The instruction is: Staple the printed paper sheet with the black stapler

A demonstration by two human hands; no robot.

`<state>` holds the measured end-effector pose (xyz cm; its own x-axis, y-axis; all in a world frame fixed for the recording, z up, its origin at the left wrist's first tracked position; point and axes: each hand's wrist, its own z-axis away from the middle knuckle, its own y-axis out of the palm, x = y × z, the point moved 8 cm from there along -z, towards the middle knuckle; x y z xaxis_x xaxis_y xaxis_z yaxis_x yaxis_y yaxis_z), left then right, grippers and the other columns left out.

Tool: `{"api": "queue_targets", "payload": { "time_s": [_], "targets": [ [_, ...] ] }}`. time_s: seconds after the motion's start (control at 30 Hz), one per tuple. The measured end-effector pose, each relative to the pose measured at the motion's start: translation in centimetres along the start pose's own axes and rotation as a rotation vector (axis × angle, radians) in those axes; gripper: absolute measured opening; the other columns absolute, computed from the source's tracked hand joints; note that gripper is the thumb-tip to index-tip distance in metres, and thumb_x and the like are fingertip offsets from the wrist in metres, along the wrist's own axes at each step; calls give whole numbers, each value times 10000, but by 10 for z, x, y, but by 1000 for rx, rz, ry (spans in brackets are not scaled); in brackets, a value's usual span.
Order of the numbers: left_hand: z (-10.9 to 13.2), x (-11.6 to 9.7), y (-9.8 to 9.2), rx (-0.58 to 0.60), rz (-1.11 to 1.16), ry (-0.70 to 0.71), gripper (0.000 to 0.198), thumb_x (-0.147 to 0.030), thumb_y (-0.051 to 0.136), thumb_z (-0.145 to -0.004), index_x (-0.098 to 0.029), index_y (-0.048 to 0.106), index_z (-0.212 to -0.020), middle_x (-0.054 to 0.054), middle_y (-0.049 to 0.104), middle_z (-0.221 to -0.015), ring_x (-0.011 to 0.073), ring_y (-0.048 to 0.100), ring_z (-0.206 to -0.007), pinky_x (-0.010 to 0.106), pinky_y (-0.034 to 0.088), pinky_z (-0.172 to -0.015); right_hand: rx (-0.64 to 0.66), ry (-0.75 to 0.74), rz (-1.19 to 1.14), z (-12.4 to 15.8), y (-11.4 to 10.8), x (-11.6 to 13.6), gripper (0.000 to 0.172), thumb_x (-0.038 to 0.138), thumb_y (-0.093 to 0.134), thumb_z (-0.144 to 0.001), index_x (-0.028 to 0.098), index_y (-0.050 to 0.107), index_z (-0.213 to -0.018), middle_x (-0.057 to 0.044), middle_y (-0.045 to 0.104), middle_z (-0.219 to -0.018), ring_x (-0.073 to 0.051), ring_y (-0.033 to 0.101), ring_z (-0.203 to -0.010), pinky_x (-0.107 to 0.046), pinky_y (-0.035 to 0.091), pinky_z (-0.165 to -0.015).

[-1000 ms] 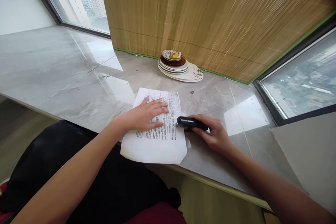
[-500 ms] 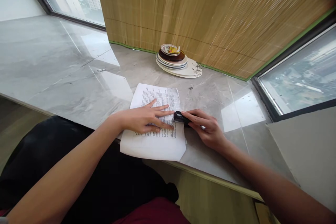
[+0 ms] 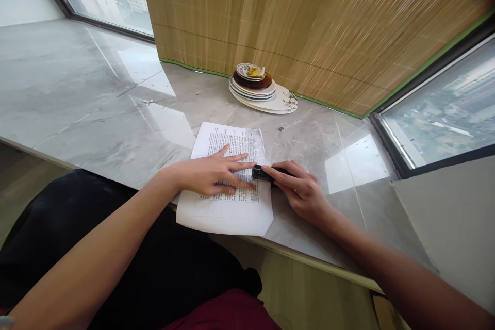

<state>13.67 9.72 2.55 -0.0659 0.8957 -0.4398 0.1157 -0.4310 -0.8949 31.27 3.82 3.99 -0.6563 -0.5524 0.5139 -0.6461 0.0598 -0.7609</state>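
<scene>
A printed sheet of paper (image 3: 228, 206) lies near the front edge of a grey marble ledge (image 3: 96, 103). My left hand (image 3: 211, 172) rests flat on the text, fingers spread. My right hand (image 3: 299, 191) grips a black stapler (image 3: 260, 172), most of it hidden under my fingers. The stapler's tip sits over the paper's right edge, just beside my left fingertips.
A stack of plates (image 3: 261, 94) with a small patterned dish on top stands at the back, against a bamboo blind (image 3: 328, 26). Windows flank the blind on both sides. A grey slab (image 3: 448, 227) lies at the right. My lap is below the ledge's front edge.
My right hand slid the stapler leftwards from beside the paper onto its right edge. My left hand stayed flat on the page.
</scene>
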Motion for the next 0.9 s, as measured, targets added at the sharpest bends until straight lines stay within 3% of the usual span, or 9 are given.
{"api": "queue_targets", "payload": {
  "time_s": [0.3,0.47,0.6,0.8,0.9],
  "targets": [
    [0,-1,0,16,-21,3,526,-239,579,-1009,-446,533,-1490,12,307,-1691,370,276,-1555,681,85,-1244,51,-7,76,-2,1,3,609,42,427,-994,384,556,-1482,-64,655,-1214,-219,590,-1025,-379,533,-880],
    [-1,1,3,48,-8,-9,496,-263,543,-1034,-441,526,-1497,15,260,-1707,365,231,-1572,694,52,-1238,147,-15,299,-5,5,12,757,-56,443,-844,331,569,-1483,-86,662,-1216,-256,563,-1008,-410,523,-843],
    [-1,2,4,54,-7,-8,494,-261,539,-1037,-432,524,-1500,28,246,-1711,368,231,-1571,697,36,-1235,174,-8,429,-7,11,16,733,-45,484,-818,314,608,-1445,-86,666,-1230,-279,566,-1037,-431,502,-848],
    [0,0,-1,39,-11,-2,504,-249,570,-1019,-447,539,-1482,15,259,-1705,354,244,-1568,677,61,-1248,57,93,91,-2,-12,-8,599,175,628,-930,302,524,-1507,-67,689,-1107,-225,647,-958,-362,553,-836],
    [1,0,-3,24,16,9,481,-259,583,-1017,-438,564,-1463,20,294,-1693,339,255,-1567,672,69,-1250,14,216,65,6,-35,-31,507,225,693,-897,287,623,-1395,-48,695,-1020,-225,663,-898,-362,557,-792]
  ]
}}
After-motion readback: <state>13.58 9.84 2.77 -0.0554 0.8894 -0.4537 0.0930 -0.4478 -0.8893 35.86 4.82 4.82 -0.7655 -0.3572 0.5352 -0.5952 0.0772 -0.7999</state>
